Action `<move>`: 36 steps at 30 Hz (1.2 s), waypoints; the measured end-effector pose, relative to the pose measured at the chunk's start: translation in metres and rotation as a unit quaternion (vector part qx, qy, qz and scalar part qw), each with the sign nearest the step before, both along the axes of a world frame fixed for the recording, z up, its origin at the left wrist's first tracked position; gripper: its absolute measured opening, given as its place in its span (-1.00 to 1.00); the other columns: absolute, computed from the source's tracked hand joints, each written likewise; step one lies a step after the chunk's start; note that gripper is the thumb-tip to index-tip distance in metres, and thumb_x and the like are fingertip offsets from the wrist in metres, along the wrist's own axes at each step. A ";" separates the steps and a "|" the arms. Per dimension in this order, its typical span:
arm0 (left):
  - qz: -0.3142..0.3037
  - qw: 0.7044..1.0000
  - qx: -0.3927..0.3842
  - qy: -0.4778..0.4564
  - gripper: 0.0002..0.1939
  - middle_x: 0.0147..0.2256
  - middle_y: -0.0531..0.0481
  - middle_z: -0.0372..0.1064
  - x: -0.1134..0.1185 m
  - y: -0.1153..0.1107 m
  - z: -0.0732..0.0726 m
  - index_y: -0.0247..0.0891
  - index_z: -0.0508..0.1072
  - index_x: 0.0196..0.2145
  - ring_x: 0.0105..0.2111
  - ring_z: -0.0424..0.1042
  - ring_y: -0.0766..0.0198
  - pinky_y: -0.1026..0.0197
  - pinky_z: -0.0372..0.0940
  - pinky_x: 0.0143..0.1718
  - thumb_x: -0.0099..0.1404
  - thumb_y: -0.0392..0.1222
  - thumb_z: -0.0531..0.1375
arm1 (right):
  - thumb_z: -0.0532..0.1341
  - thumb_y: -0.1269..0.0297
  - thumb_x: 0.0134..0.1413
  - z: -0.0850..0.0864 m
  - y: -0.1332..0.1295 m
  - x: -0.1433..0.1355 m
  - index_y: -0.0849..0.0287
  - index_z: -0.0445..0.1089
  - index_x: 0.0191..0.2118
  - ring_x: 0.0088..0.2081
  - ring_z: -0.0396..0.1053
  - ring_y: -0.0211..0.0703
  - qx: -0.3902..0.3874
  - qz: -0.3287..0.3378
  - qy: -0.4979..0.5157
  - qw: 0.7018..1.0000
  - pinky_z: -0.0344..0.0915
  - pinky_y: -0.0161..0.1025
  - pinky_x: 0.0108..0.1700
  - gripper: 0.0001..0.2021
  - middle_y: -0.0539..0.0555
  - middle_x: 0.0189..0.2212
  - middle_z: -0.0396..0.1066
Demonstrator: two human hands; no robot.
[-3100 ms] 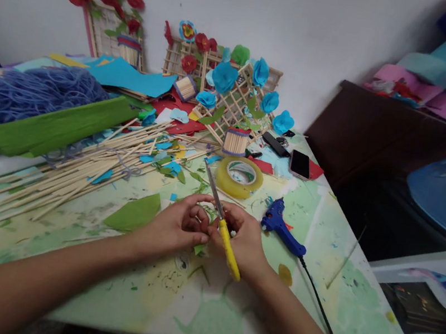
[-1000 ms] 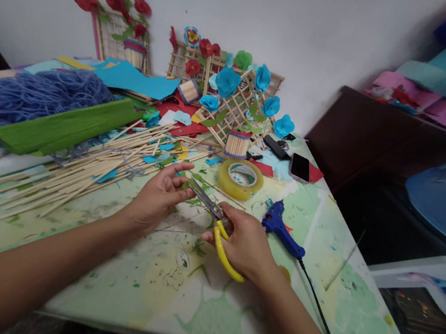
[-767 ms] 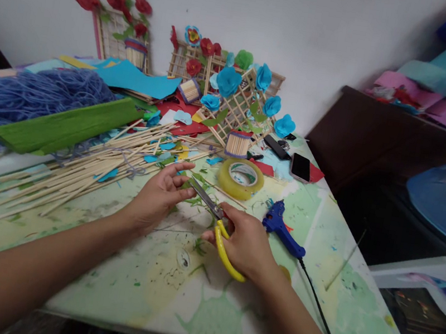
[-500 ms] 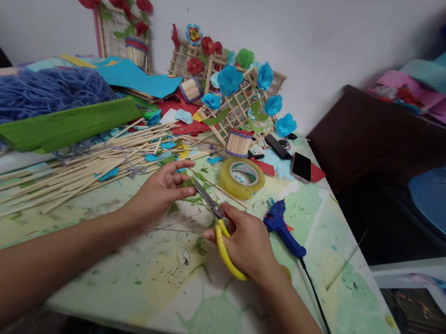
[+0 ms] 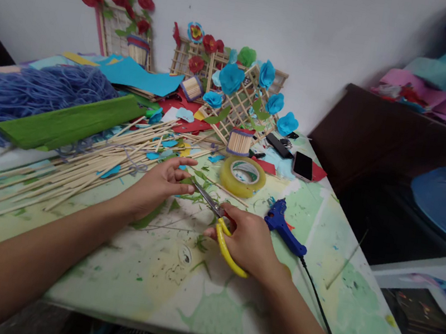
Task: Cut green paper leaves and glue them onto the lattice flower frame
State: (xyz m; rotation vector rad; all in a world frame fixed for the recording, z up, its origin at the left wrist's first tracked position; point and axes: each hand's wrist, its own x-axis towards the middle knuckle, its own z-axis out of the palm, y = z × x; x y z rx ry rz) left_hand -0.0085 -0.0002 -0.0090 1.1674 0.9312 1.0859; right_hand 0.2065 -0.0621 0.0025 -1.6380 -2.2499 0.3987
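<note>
My right hand is closed on the yellow handles of a pair of scissors, whose metal blades point up and to the left. At the blade tips, my left hand pinches a small piece of green paper between thumb and fingers. A larger green piece shows just below the left hand. Green scraps lie on the table around the scissors. Just beyond the blades is a roll of yellow tape.
Thin wooden sticks, blue yarn and green folded paper cover the left side. A blue glue gun and a phone lie right. Behind stands a stick lattice with blue flowers.
The larger green piece below my left hand has come into view. My left wrist has shifted slightly up, while the scissors stay almost in place.
</note>
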 end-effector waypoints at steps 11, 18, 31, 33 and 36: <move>-0.050 0.995 0.009 0.090 -0.36 -0.41 0.08 0.36 -0.015 0.011 0.004 -0.24 0.34 0.01 -0.44 0.40 0.31 0.26 0.26 -0.41 -0.06 -0.33 0.37 | 0.19 -0.05 0.08 0.000 -0.001 -0.002 0.08 0.43 -0.27 -0.47 0.30 -0.22 0.000 0.012 -0.013 1.000 -0.09 -0.31 -0.45 -0.70 0.01 -0.48 0.47; -0.076 0.991 0.003 0.109 -0.33 -0.39 0.03 0.42 -0.021 0.018 0.001 -0.23 0.38 0.00 -0.46 0.43 0.27 0.24 0.28 -0.44 -0.13 -0.34 0.37 | 0.19 -0.06 0.07 -0.002 -0.001 -0.002 0.06 0.45 -0.23 -0.47 0.32 -0.20 -0.005 0.008 -0.033 0.999 -0.11 -0.30 -0.46 -0.68 0.01 -0.49 0.48; -0.051 0.991 0.024 0.125 -0.36 -0.40 0.01 0.42 -0.020 0.015 0.008 -0.24 0.41 -0.02 -0.45 0.43 0.26 0.24 0.27 -0.44 -0.13 -0.32 0.39 | 0.16 -0.08 0.10 -0.003 -0.001 -0.002 0.06 0.43 -0.30 -0.52 0.24 -0.24 -0.005 -0.001 -0.032 0.999 -0.15 -0.29 -0.47 -0.68 -0.01 -0.55 0.42; -0.037 0.991 0.031 0.124 -0.39 -0.41 0.01 0.44 -0.021 0.015 0.009 -0.24 0.41 -0.02 -0.44 0.44 0.25 0.22 0.28 -0.42 -0.09 -0.30 0.39 | 0.15 -0.09 0.11 -0.004 -0.001 -0.002 0.07 0.42 -0.31 -0.52 0.24 -0.23 0.000 -0.004 -0.034 0.999 -0.15 -0.29 -0.47 -0.67 -0.01 -0.56 0.42; -0.023 0.992 0.044 0.112 -0.41 -0.43 0.02 0.44 -0.022 0.015 0.010 -0.24 0.39 0.00 -0.43 0.44 0.24 0.21 0.28 -0.38 -0.04 -0.28 0.37 | 0.14 -0.09 0.12 -0.004 -0.001 -0.001 0.07 0.43 -0.30 -0.51 0.25 -0.22 0.011 -0.005 -0.038 0.999 -0.14 -0.29 -0.47 -0.67 0.00 -0.56 0.41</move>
